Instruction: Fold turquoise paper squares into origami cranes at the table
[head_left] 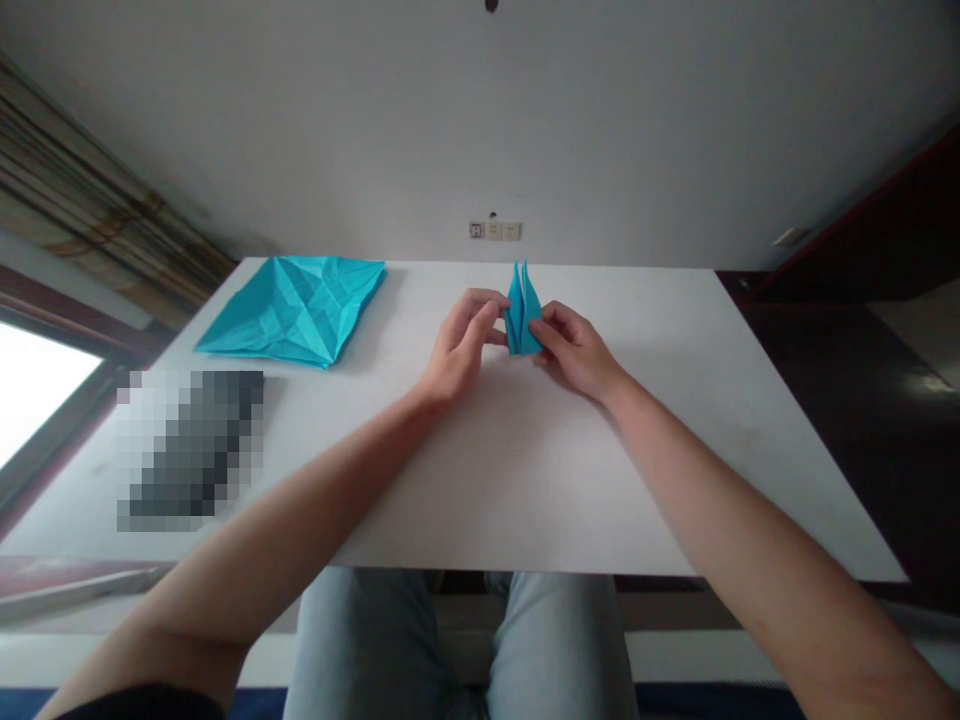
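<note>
Two-handed, sitting in jeans (367, 640) at the near side of a white table (517, 470) and reaching both bare forearms (337, 490) over its near edge. Showing a bit of black sleeve (142, 703) at the near left. Having a dark thing (191, 450) lying on the table's left side, too pixelated to identify. Holding a blue folded paper (514, 325) beyond the table's middle, towards the far edge. With the right hand (581, 350), pinching its right side low down between thumb and fingers. With the left hand (459, 345), touching its left edge with curled fingers, the thumb lying just beside; not being able to tell gripping from mere touching. Pointing its two slim tips away, with a narrow gap running between them. Not making out any contact between its base and the table. Having a blue sheet (300, 310) lying opened out at the far left, crossed by creases, well apart from the left hand. Facing a pale wall (600, 150) beyond, with sockets (495, 231) showing low down and a curtain (97, 200) hanging at the left.
</note>
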